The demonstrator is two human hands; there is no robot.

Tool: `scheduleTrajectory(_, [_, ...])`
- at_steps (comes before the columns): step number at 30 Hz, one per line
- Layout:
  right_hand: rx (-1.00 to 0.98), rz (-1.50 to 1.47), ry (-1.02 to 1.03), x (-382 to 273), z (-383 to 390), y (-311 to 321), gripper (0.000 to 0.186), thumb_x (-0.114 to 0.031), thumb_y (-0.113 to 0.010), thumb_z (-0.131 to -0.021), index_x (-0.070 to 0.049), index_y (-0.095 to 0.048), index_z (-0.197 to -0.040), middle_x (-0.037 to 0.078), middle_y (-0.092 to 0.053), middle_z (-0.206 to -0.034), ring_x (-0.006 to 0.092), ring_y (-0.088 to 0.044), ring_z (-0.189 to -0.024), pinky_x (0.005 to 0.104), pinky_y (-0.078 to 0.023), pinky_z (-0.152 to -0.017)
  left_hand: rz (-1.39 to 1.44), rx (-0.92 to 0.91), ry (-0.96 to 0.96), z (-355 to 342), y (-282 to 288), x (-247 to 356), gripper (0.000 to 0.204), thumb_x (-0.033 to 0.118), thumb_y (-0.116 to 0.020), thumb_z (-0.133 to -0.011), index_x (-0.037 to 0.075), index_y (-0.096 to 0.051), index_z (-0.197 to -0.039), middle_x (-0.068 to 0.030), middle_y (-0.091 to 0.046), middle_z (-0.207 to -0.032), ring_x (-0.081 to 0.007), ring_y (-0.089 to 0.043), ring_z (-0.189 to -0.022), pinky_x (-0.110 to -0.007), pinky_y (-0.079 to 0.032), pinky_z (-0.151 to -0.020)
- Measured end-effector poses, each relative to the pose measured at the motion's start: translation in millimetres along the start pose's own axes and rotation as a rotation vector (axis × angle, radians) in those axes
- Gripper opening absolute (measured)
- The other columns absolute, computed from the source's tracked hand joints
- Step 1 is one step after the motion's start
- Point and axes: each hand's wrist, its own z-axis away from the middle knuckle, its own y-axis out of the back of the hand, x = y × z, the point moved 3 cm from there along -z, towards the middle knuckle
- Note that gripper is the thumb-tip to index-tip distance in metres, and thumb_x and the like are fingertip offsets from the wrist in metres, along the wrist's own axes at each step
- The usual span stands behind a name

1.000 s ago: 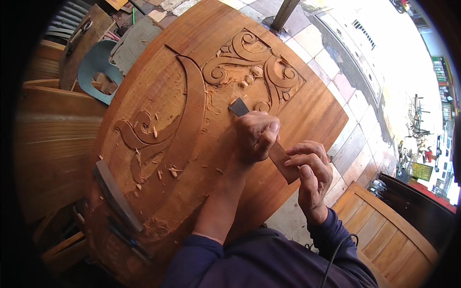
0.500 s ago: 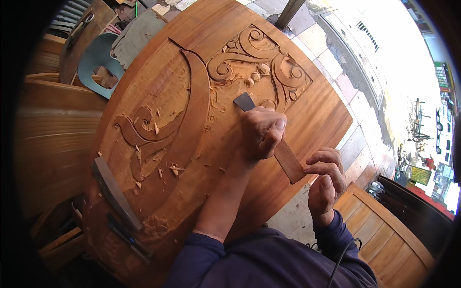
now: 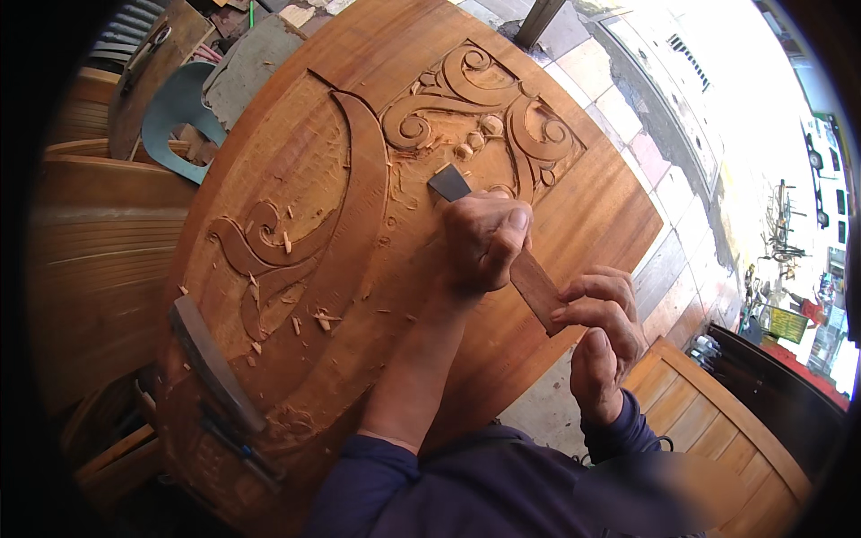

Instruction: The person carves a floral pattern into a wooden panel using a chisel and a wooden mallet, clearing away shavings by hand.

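Observation:
A large wooden panel [image 3: 574, 215] with carved scrolls lies in front of me. My left hand [image 3: 489, 238] is closed in a fist round a wide flat chisel, whose dark metal blade [image 3: 449, 183] points up and left onto the recessed ground near the scrollwork [image 3: 413, 125]. A pale wood chip sits at the blade's edge. The chisel's flat wooden handle [image 3: 535, 291] slants down to the right out of the fist. My right hand [image 3: 605, 327] is at the handle's end, fingertips touching it, with the thumb apart and the fingers slightly bent.
A curved dark wooden block [image 3: 213, 363] and slim tools [image 3: 238, 448] lie at the panel's lower left, among loose shavings [image 3: 323, 319]. Wooden boards [image 3: 117, 269] and a blue plastic piece [image 3: 175, 121] are at left. A slatted wooden panel [image 3: 717, 430] stands lower right.
The chisel's blade has shifted slightly left and up, and a chip now shows at its edge. My right hand has come left, its fingertips onto the handle's end.

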Motion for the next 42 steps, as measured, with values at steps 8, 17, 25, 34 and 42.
scheduleTrajectory(8, [-0.087,-0.124,-0.025,28,-31,-28,0.038,-0.033,-0.060,-0.099,-0.002,-0.079,-0.089,0.015,-0.076,-0.099,0.0330,-0.066,-0.099,0.0430,-0.051,-0.093,-0.008,0.020,-0.031,-12,-2,-8,0.055,0.035,-0.043,-0.103,0.002,-0.058,-0.060,-0.0113,-0.056,-0.055,-0.0261,-0.051,-0.051,-0.041,-0.040,-0.056])
scheduleTrajectory(17, [0.175,-0.135,0.049,2,2,19,0.048,-0.040,-0.053,-0.105,-0.005,-0.075,-0.082,0.014,-0.070,-0.091,0.0292,-0.064,-0.093,0.0428,-0.048,-0.084,0.072,0.020,-0.021,-2,-6,-1,0.054,0.034,-0.047,-0.103,0.004,-0.060,-0.061,-0.0096,-0.058,-0.055,-0.0240,-0.051,-0.051,-0.041,-0.040,-0.056])
scheduleTrajectory(25, [-0.085,-0.076,-0.043,26,-38,-15,0.040,-0.036,-0.058,-0.100,-0.003,-0.078,-0.090,0.014,-0.074,-0.099,0.0298,-0.066,-0.094,0.0411,-0.051,-0.087,0.035,0.067,-0.025,-11,-11,-7,0.052,0.031,-0.045,-0.101,0.001,-0.059,-0.060,-0.0104,-0.057,-0.054,-0.0248,-0.050,-0.049,-0.041,-0.041,-0.056])
scheduleTrajectory(34, [-0.092,-0.047,0.083,35,-40,-25,0.038,-0.035,-0.058,-0.098,-0.003,-0.078,-0.091,0.012,-0.075,-0.099,0.0352,-0.067,-0.101,0.0457,-0.051,-0.092,-0.097,0.035,-0.050,-14,-6,-9,0.052,0.033,-0.044,-0.101,0.003,-0.058,-0.060,-0.0093,-0.055,-0.054,-0.0265,-0.049,-0.049,-0.042,-0.041,-0.057])
scheduleTrajectory(42, [0.098,-0.019,0.061,26,6,4,0.040,-0.035,-0.056,-0.102,-0.003,-0.075,-0.086,0.014,-0.072,-0.096,0.0315,-0.065,-0.093,0.0440,-0.052,-0.084,-0.029,-0.023,-0.022,0,-7,1,0.051,0.036,-0.048,-0.100,0.006,-0.059,-0.061,-0.0088,-0.057,-0.056,-0.0241,-0.050,-0.053,-0.040,-0.039,-0.059])
